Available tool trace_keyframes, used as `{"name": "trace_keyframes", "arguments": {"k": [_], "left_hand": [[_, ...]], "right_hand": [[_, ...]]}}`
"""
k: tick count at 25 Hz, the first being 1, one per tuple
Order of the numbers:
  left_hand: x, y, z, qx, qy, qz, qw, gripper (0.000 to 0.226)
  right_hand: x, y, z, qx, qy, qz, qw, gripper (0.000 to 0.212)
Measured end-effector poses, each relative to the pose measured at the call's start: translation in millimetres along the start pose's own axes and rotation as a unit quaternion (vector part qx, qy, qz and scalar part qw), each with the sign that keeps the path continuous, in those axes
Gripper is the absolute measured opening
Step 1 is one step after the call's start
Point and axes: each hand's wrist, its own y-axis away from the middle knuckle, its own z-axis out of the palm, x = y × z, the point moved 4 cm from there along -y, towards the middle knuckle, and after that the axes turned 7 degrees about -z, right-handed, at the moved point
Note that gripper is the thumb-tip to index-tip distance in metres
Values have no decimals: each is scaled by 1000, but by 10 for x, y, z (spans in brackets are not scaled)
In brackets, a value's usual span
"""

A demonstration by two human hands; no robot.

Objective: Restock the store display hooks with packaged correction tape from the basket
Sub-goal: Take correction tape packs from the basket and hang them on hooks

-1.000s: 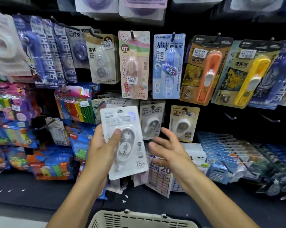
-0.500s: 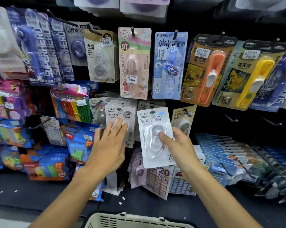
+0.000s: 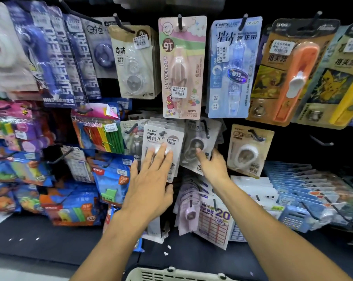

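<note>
Head view: right hand (image 3: 213,166) is pinching a blurred correction tape pack (image 3: 199,145) at its lower edge, feeding it toward a hook (image 3: 205,128); left hand (image 3: 151,177), fingers spread flat, is pressing the neighbouring hung stack (image 3: 161,142). Risk: the hang hole is likely missing the tip, so the pack is liable to drop. Long axis is running vertical, hole end up, face outward.

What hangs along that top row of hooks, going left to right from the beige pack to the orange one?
Beige pack with a clear tape dispenser → pink My Melody pack → light blue pack → orange pack.
</note>
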Motion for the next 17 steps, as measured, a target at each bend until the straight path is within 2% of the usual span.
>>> {"name": "trace_keyframes", "arguments": {"k": [3, 6, 8, 9, 10, 11, 12, 13, 14, 15, 16, 17], "left_hand": [[-6, 65, -29, 9, 9, 22, 1000, 88], [40, 219, -108, 64, 55, 29, 996, 84], [39, 386, -92, 108, 113, -17, 988, 76], [11, 521, -17, 117, 149, -50, 981, 71], [-24, 670, 120, 105, 183, -75, 974, 64], [-66, 847, 335, 62, 206, -87, 973, 57], [-115, 1068, 617, -18, 203, -87, 975, 53], [-185, 1349, 936, -119, 176, -82, 974, 50], [-285, 1674, 1244, -216, 143, -82, 962, 49], [-416, 2022, 1508, -291, 118, -96, 945, 47], [-563, 2381, 1736, -347, 94, -119, 926, 45], [-687, 2718, 1940, -390, 69, -139, 908, 44]], "right_hand": [[108, 170, -93, 17, -24, 25, 999, 65], [333, 487, -240, -3, 6, 37, 999, 53], [564, 817, -270, -12, 15, 72, 997, 51], [714, 1045, -243, -15, 11, 89, 996, 42], [875, 1297, -193, -27, 8, 101, 994, 23], [1049, 1569, -113, -57, 11, 115, 992, 7], [1246, 1843, -17, -100, 30, 130, 986, 15], [1476, 2117, 84, -171, 67, 129, 975, 15], [1665, 2388, 168, -266, 142, 104, 948, 11], [1887, 2638, 222, -362, 239, 64, 899, 19], [2143, 2881, 241, -440, 339, 21, 831, 33], [2413, 3098, 229, -489, 404, -8, 773, 49]]}}
